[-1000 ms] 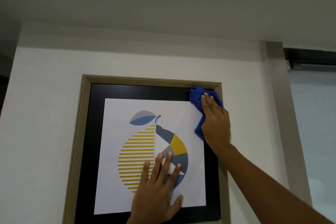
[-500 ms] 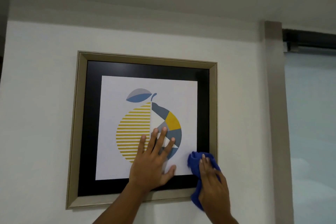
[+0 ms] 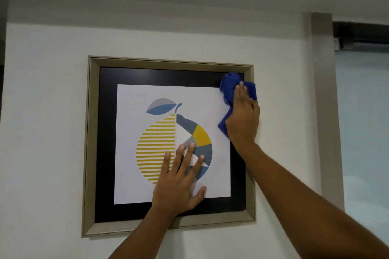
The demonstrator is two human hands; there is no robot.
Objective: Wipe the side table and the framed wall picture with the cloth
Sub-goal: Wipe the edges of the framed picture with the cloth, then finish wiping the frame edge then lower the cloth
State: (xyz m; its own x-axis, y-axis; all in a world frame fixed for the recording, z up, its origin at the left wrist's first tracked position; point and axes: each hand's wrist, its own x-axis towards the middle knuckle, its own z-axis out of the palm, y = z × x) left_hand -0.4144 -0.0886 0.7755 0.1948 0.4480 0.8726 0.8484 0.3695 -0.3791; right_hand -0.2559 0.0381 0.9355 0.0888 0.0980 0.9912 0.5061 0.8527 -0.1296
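Cloth (image 3: pixel 228 88) pinned under flat right hand (image 3: pixel 243 120) at picture's (image 3: pixel 168 94) top-right corner.

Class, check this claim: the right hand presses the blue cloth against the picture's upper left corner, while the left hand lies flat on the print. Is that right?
Not quite. The head view shows the right hand pressing the blue cloth against the upper right corner of the framed picture, not the upper left. The left hand does lie flat on the print.

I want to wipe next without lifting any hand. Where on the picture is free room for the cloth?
Free: the glass left of the flat left hand. Crowded: upper right corner, where the right hand presses the blue cloth.
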